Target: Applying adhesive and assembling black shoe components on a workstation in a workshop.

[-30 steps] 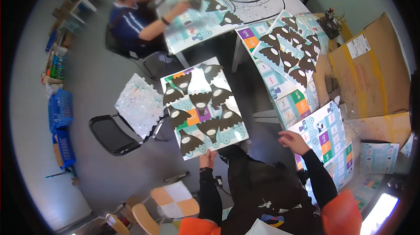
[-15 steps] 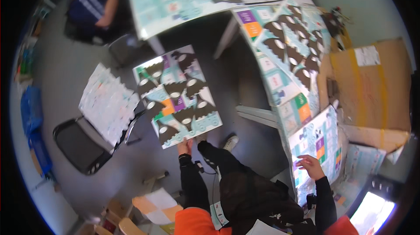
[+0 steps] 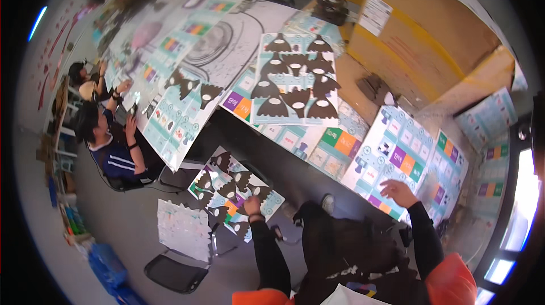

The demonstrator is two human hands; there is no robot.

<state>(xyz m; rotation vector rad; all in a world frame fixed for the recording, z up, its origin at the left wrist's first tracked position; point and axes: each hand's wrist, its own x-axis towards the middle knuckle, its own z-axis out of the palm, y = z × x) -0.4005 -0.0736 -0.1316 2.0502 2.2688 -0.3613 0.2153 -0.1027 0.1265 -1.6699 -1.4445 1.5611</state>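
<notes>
Grey floor (image 3: 133, 225) lies below; the left hand (image 3: 252, 207) curls over a board (image 3: 273, 201) with dark shapes (image 3: 228, 190), but I can't tell its grip; the right hand (image 3: 400, 194), loosely open and empty, is near a printed sheet (image 3: 393, 154).

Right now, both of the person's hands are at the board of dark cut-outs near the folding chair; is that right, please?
Not quite: the head view shows only the left hand at the cut-out board; the right hand is by the printed board.
</notes>
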